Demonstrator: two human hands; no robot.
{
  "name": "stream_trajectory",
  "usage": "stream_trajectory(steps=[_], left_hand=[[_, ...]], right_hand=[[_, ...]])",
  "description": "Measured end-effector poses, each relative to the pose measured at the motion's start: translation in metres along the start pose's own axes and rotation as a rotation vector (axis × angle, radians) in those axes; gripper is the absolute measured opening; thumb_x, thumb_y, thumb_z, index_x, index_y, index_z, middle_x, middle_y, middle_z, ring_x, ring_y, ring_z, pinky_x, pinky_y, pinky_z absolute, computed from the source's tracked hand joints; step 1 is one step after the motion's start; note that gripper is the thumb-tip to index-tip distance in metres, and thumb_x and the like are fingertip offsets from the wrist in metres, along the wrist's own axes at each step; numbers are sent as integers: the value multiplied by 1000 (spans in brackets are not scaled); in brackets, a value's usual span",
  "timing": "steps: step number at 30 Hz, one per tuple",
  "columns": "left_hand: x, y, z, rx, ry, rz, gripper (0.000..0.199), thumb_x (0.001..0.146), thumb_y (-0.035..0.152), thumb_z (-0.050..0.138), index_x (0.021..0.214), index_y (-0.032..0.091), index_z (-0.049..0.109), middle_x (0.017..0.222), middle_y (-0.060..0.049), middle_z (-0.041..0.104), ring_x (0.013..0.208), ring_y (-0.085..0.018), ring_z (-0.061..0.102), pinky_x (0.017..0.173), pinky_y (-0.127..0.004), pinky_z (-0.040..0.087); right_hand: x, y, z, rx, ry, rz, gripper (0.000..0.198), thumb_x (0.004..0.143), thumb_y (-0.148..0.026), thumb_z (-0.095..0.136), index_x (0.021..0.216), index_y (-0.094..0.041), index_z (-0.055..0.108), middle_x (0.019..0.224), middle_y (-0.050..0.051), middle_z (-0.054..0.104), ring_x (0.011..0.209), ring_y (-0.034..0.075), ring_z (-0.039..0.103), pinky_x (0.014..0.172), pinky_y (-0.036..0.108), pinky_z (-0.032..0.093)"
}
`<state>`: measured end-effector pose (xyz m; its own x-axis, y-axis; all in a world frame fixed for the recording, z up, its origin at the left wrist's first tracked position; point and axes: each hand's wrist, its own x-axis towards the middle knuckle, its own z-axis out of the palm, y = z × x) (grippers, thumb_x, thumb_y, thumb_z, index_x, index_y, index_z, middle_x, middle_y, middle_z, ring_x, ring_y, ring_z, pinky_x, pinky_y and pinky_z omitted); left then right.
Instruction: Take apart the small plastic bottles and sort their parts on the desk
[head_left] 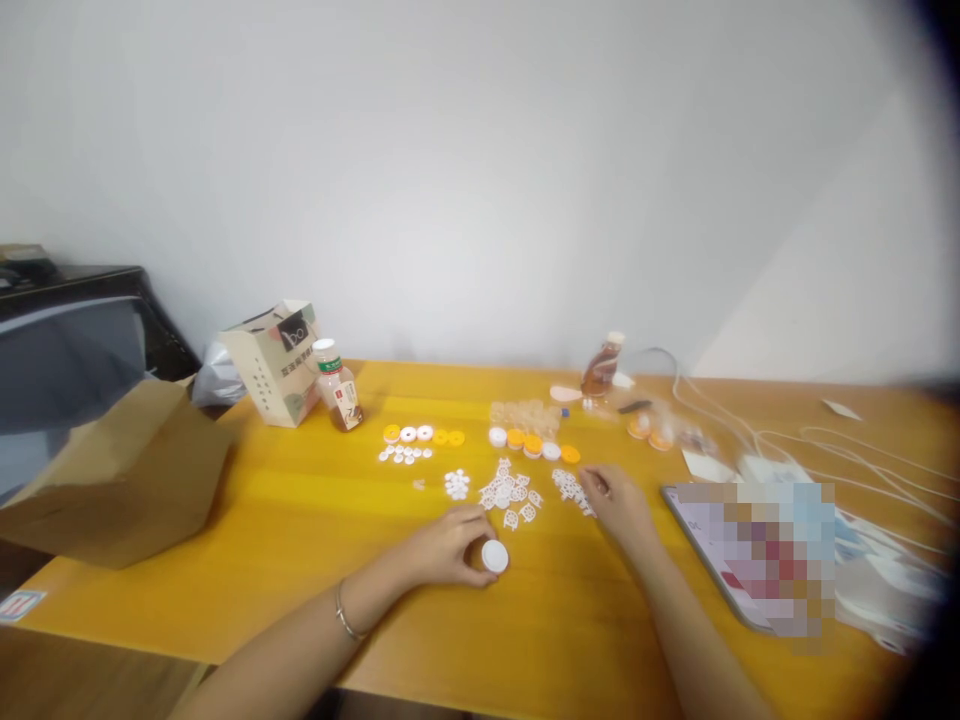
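Observation:
My left hand (pixel 454 548) grips a round white cap (pixel 495 556) between thumb and fingers, low over the front of the table. My right hand (pixel 616 500) reaches to a small pile of white plastic pieces (pixel 568 486); its fingertips are pinched at the pile's right edge, and what they hold is too small to make out. Between the hands lies a heap of white wheel-shaped pieces (pixel 504 490). Left of it is a cluster of small white pieces (pixel 456 484). Behind stand a row of white and orange round caps (pixel 532 446) and another row of yellow and white rings (pixel 409 434).
A drink bottle (pixel 339 390) and a paper bag (pixel 281 375) stand at the back left, and a brown bottle (pixel 602 366) at the back right. A large brown paper bag (pixel 127 475) covers the left end. To the right lie a tablet (pixel 720 560) and white cables (pixel 847 460).

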<state>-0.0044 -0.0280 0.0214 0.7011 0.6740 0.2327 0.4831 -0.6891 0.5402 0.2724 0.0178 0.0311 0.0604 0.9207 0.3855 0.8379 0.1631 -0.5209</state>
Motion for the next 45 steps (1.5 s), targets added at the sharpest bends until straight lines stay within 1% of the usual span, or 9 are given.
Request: stream_trajectory(steps=[2, 7, 10, 14, 18, 23, 31, 36, 45], left_hand=[[0, 0, 1, -2, 3, -7, 32, 64, 30, 69, 91, 18, 57, 88, -3, 56, 83, -17, 52, 75, -25, 41], [-1, 0, 1, -17, 4, 11, 33, 65, 32, 69, 91, 17, 56, 91, -3, 56, 86, -18, 52, 77, -26, 41], [0, -1, 0, -37, 4, 33, 35, 64, 35, 70, 90, 16, 55, 93, -4, 56, 87, -18, 51, 78, -26, 41], [1, 0, 1, -31, -16, -1, 30, 64, 29, 69, 88, 16, 56, 90, -4, 55, 84, -18, 51, 75, -26, 41], [0, 2, 2, -21, -25, -16, 26, 64, 25, 67, 86, 16, 56, 85, -3, 54, 80, -17, 51, 72, -24, 42], [-1, 2, 3, -27, -24, -32, 27, 64, 25, 66, 87, 16, 55, 83, -2, 53, 78, -16, 51, 70, -24, 42], [-2, -1, 4, -34, -35, -33, 33, 64, 25, 66, 94, 18, 55, 89, -2, 53, 82, -16, 52, 76, -24, 42], [-3, 0, 1, -44, -31, -12, 32, 66, 23, 65, 96, 19, 55, 91, -3, 54, 84, -17, 52, 77, -25, 42], [-3, 4, -3, -45, -46, 33, 27, 72, 24, 61, 98, 18, 57, 92, -5, 55, 85, -16, 53, 78, -24, 42]], right_hand=[[-9, -21, 0, 123, -59, -123, 29, 82, -42, 44, 80, -18, 61, 74, 6, 61, 69, 19, 57, 64, 29, 44], [-40, -72, 8, 248, -464, -493, 32, 69, -48, 64, 84, -21, 57, 84, 4, 59, 78, 19, 54, 70, 30, 44], [-50, -83, 14, 251, -566, -527, 33, 66, -48, 67, 81, -21, 56, 86, 4, 59, 81, 20, 53, 71, 31, 43], [-51, -80, 19, 272, -610, -518, 23, 71, -40, 65, 80, -20, 56, 84, 4, 58, 80, 19, 53, 69, 30, 43], [-50, -80, 17, 324, -558, -531, 13, 71, -29, 63, 75, -20, 54, 77, 2, 57, 74, 17, 52, 67, 28, 42], [-42, -78, 7, 440, -388, -454, 13, 71, -20, 57, 84, -20, 55, 78, 1, 58, 74, 16, 54, 68, 27, 44], [-23, -53, 10, 352, -147, -161, 26, 72, -34, 56, 93, -19, 54, 85, 5, 64, 76, 18, 59, 71, 31, 46], [-2, -29, 13, 256, -20, -15, 37, 70, -40, 54, 98, -16, 55, 86, 7, 65, 75, 20, 60, 66, 31, 47], [50, 6, 16, 36, -20, 3, 37, 66, -41, 55, 87, -12, 65, 73, 5, 62, 70, 19, 57, 62, 28, 41]])
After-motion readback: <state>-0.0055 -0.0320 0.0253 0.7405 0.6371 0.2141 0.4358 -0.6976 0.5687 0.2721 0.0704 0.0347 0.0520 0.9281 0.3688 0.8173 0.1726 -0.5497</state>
